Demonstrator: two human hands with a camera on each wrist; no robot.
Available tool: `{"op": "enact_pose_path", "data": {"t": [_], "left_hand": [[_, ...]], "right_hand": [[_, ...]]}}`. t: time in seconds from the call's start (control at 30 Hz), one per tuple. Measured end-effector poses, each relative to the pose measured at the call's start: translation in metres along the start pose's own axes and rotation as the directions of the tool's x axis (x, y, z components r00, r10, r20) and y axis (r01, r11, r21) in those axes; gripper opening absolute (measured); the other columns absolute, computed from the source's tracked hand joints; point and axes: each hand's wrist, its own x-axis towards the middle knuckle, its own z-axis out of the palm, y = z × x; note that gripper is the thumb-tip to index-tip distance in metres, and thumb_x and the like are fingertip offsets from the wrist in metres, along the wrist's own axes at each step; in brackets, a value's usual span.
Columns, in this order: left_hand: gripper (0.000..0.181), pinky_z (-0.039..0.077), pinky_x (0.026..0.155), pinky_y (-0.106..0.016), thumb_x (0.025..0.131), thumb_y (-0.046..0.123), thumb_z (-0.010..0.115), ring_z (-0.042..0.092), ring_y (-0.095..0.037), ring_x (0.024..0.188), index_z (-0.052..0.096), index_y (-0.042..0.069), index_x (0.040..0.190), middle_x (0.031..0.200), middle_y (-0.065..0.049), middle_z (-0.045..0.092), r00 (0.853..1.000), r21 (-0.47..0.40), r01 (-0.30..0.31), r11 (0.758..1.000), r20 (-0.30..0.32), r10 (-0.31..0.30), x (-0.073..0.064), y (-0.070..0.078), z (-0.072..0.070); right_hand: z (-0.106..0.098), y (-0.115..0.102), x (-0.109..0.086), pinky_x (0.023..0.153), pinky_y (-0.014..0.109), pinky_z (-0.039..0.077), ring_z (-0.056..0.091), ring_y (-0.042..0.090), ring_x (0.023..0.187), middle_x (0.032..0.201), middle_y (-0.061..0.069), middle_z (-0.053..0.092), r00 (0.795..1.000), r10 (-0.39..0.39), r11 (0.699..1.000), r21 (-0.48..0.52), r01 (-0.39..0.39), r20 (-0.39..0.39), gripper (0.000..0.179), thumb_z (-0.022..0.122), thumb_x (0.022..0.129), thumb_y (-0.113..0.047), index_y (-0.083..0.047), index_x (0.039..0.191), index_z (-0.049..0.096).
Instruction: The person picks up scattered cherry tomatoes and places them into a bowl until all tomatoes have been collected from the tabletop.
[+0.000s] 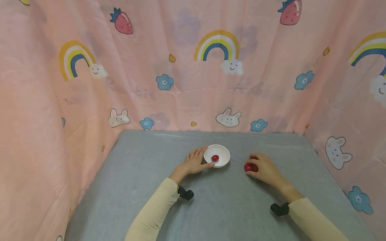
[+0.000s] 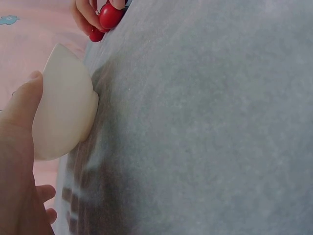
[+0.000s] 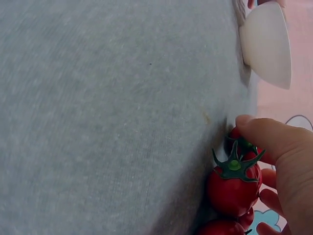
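A white bowl (image 1: pixel 223 162) stands on the grey cloth, with one red cherry tomato (image 1: pixel 215 158) inside. At its left is my left hand (image 1: pixel 194 162), thumb against the near rim and fingers extended along the left side. Right of the bowl, my right hand (image 1: pixel 263 169) pinches a cherry tomato (image 1: pixel 248 167) between thumb and fingers, low over the cloth. In the right wrist view, a larger-looking tomato (image 3: pixel 232 193) with a green calyx sits close under the hand, and another tomato (image 3: pixel 220 228) shows at the bottom edge. The fingers partly hide this cluster.
A grey cloth (image 1: pixel 217 207) covers the table. Pink printed curtains (image 1: pixel 187 100) hang behind it and along both sides. A black wrist camera (image 1: pixel 185 193) is on the left wrist, and another black camera (image 1: pixel 279 209) is on the right.
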Motion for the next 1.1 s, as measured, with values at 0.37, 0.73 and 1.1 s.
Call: {"op": "enact_pose_path", "data": {"t": [0.37, 0.73, 1.1], "left_hand": [[0.091, 0.014, 0.121, -0.059, 0.092, 0.07, 0.046, 0.013, -0.033, 0.155, 0.005, 0.027, 0.161, 0.167, -0.006, 0.019, 1.0, -0.003, 0.003, 1.0, -0.006, -0.003, 0.001, -0.001, 0.0], [0.09, 0.015, 0.121, -0.059, 0.093, 0.069, 0.046, 0.014, -0.034, 0.155, 0.005, 0.027, 0.161, 0.167, -0.006, 0.02, 1.0, 0.001, -0.003, 1.0, -0.008, 0.003, 0.001, -0.002, 0.001], [0.09, 0.014, 0.122, -0.059, 0.093, 0.07, 0.046, 0.012, -0.033, 0.156, 0.002, 0.029, 0.161, 0.168, -0.006, 0.017, 1.0, 0.005, 0.007, 1.0, 0.001, -0.007, 0.002, -0.003, 0.002]], "right_hand": [[-0.002, -0.002, 0.005, 0.101, 0.067, 0.036, 0.049, 0.041, 0.124, 0.131, 0.022, 0.06, 1.0, 0.011, 1.0, 0.002, -0.011, 0.011, 0.041, 0.083, 0.078, -0.03, -0.007, 0.11, 0.074], [-0.007, -0.004, 0.022, 0.106, 0.067, 0.036, 0.05, 0.041, 0.125, 0.133, 0.02, 0.06, 0.999, 0.012, 0.999, -0.042, -0.01, 0.048, 0.043, 0.083, 0.079, -0.035, -0.008, 0.111, 0.074], [-0.017, -0.015, 0.035, 0.107, 0.068, 0.035, 0.047, 0.041, 0.13, 0.136, 0.019, 0.058, 0.998, 0.021, 0.999, -0.027, -0.02, 0.064, 0.042, 0.081, 0.081, -0.035, -0.011, 0.114, 0.072]]}}
